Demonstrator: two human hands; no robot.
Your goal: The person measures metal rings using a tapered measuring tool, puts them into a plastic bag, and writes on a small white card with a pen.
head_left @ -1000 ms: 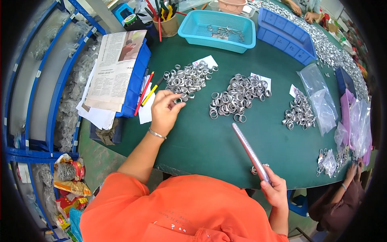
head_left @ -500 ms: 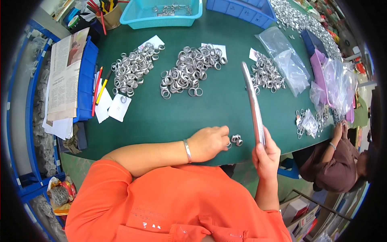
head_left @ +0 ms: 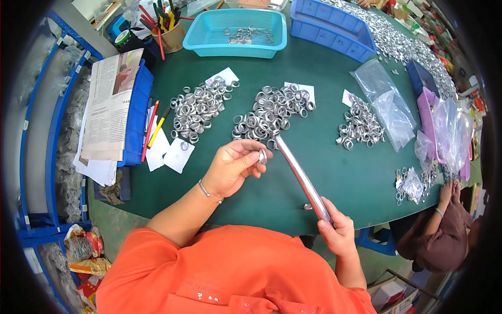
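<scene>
My left hand (head_left: 235, 166) is raised over the table, pinching a silver ring (head_left: 262, 156) between thumb and fingers. In my right hand (head_left: 337, 230) is a ring mandrel, a long tapered metal rod (head_left: 303, 178), gripped by its thick end. Its thin end slants up and left, close to the ring but apart from it. On the table beside the mandrel's lower part lies a small loose ring piece (head_left: 307, 207). Beyond my hands is the middle heap of silver rings (head_left: 269, 112); a left heap (head_left: 198, 112) and a right heap (head_left: 361, 123) flank it.
A turquoise basket (head_left: 235, 51) and a blue divided bin (head_left: 334, 32) stand at the back. Newspaper (head_left: 110, 110) rests on a blue bin at left, beside pencils and paper slips. Clear bags (head_left: 389, 104) and a pink basket (head_left: 429, 120) are at right, near another person (head_left: 439, 235).
My left hand has risen from the table's near edge with a ring in its fingers. The mandrel has tipped left, its thin end now near that hand. The whole view has shifted.
</scene>
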